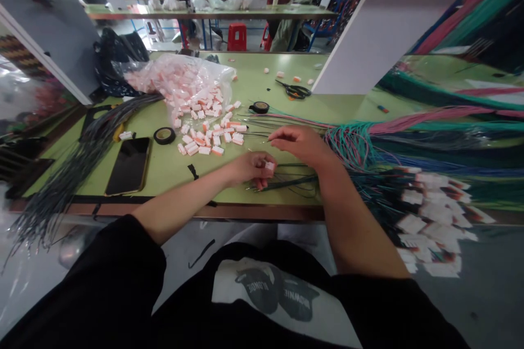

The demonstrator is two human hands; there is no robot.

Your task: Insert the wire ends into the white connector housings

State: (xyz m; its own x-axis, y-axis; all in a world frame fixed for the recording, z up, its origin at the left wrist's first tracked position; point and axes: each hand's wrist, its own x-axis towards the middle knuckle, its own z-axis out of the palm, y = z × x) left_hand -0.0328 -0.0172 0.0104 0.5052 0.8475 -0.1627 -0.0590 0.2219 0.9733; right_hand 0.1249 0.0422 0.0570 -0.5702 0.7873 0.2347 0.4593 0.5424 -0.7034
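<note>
Near the table's front edge, my left hand (250, 168) is closed on a small white-and-orange connector housing (269, 166), held between thumb and fingers. Just above it and to the right is my right hand (302, 144), its thumb and fingertips pinched at the end of a thin wire that is hard to make out. Dark wires (292, 179) run under and beside both hands. Pink and teal wires (352, 139) stretch from the right towards my right hand. Left of the hands lies a loose pile of connector housings (210, 136).
A clear plastic bag (184, 79) of housings stands behind the pile. Left are black tape (164, 136), a phone (128, 166) and a grey wire bundle (77, 158). Scissors (295, 90) and another tape roll (259, 107) lie farther back. Wires with white connectors (434, 218) hang over the right front edge.
</note>
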